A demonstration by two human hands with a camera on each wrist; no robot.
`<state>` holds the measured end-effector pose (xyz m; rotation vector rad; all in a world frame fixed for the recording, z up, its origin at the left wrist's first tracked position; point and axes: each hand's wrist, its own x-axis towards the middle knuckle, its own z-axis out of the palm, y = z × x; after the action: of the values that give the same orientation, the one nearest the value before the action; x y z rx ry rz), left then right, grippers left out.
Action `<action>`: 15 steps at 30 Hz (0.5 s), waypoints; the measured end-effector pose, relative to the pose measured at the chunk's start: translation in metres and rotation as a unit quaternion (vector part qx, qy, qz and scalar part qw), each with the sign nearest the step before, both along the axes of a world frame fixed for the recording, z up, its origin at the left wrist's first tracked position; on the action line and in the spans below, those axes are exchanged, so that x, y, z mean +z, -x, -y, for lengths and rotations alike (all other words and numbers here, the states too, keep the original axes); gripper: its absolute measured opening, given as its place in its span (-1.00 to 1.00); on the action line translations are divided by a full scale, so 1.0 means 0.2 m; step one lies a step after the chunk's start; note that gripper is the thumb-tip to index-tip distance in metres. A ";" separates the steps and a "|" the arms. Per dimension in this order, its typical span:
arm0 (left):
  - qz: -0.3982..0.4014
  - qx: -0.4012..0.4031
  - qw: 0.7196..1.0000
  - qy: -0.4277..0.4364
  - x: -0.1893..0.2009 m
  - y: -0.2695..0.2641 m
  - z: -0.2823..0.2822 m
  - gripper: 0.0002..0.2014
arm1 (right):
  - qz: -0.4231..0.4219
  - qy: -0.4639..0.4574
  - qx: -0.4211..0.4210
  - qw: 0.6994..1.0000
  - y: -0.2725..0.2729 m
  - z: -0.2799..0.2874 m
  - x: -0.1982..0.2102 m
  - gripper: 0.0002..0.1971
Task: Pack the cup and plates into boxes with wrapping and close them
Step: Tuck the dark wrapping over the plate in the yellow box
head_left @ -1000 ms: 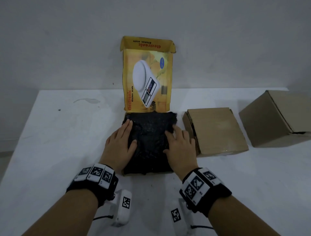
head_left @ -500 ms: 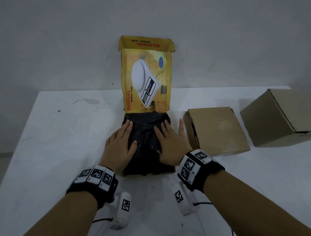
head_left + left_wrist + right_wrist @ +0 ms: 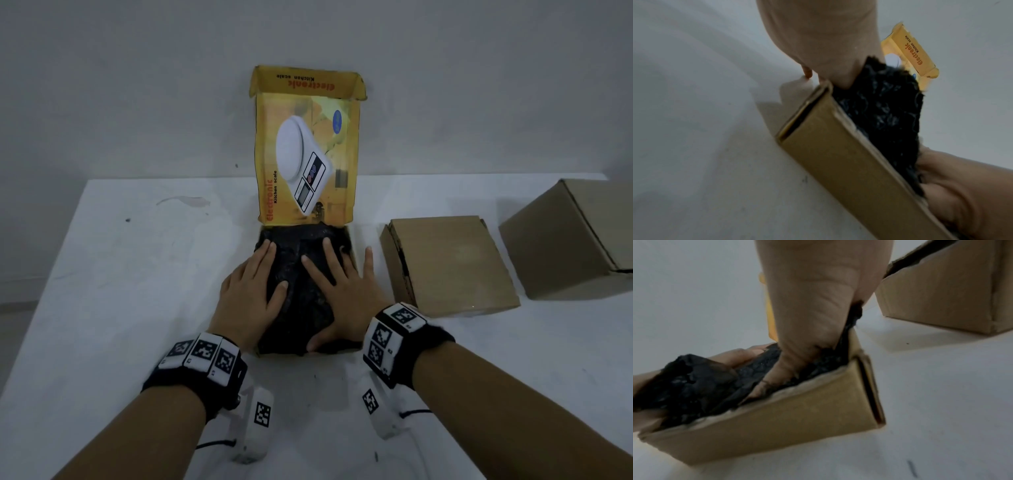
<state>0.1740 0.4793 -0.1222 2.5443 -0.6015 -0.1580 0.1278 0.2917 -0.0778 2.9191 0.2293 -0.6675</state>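
Note:
A yellow kitchen-scale box (image 3: 352,246) lies open on the white table, its printed lid (image 3: 306,150) standing upright at the back. Black bubble wrapping (image 3: 305,308) fills the box and hides whatever is inside. My left hand (image 3: 251,287) lies flat on the wrapping's left side. My right hand (image 3: 342,284) presses its right half with fingers spread, the thumb down at the near edge. In the left wrist view the wrapping (image 3: 890,113) bulges above the box wall (image 3: 838,162). In the right wrist view my right hand (image 3: 807,305) sinks into the wrapping (image 3: 694,386).
A flat closed brown carton (image 3: 448,263) sits just right of the yellow box. A taller brown carton (image 3: 568,240) stands at the far right, also seen as the carton (image 3: 941,296). A grey wall rises right behind the table's far edge. Bare tabletop (image 3: 137,291) stretches left.
My right hand has slid left from the box's right edge onto the middle of the wrapping, fingers now spread. The left hand has stayed where it was.

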 end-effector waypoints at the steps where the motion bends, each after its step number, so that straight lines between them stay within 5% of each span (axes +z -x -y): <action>1: -0.001 0.001 1.000 -0.003 0.00 0.00 0.00 -0.27 | -0.002 0.000 0.004 1.000 0.00 0.00 0.00 0.33; 7: -0.001 0.000 1.000 -0.005 0.00 0.00 0.00 -0.27 | -0.152 -0.059 0.017 0.986 -0.07 0.10 0.11 0.28; 15: 0.001 0.005 1.000 -0.006 0.00 0.00 0.01 -0.27 | -0.127 0.001 0.080 0.989 -0.05 0.08 0.09 0.21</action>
<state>0.1737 0.4782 -0.1220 2.5581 -0.5901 -0.1553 0.1373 0.2756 -0.0599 2.7698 0.4825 -1.0097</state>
